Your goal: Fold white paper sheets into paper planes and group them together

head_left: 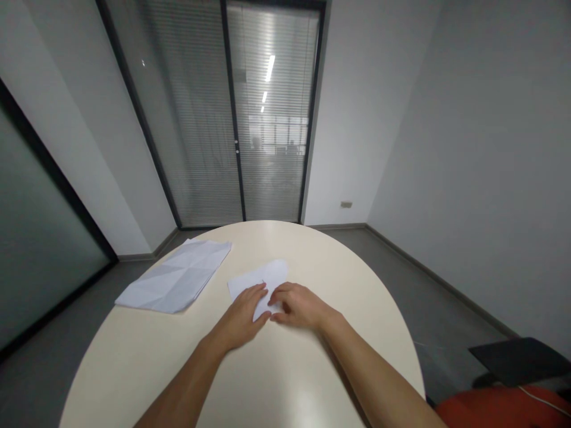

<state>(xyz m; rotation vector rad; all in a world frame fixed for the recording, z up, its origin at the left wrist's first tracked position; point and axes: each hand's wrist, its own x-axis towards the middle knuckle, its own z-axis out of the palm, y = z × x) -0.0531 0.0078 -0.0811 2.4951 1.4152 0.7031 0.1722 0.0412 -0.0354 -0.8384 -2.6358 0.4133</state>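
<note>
A small piece of folded white paper [273,272] lies on the round table, partly covered by both hands. My left hand [243,314] rests on its left and near part, fingers stretched forward over the sheet and thumb pointing right. From the right, my right hand [298,303] reaches onto the paper with bent fingers, its thumb and fingertips close around the near right edge. Both thumbs come close together at the paper's near side. The exact grip under the right fingers is partly hidden.
A stack of creased white paper sheets [178,276] lies at the table's left edge. The cream round tabletop [343,267] curves away on both sides. At the lower right stand a red seat [486,410] and a black panel [521,359]. Glass panels with blinds [272,178] rise behind.
</note>
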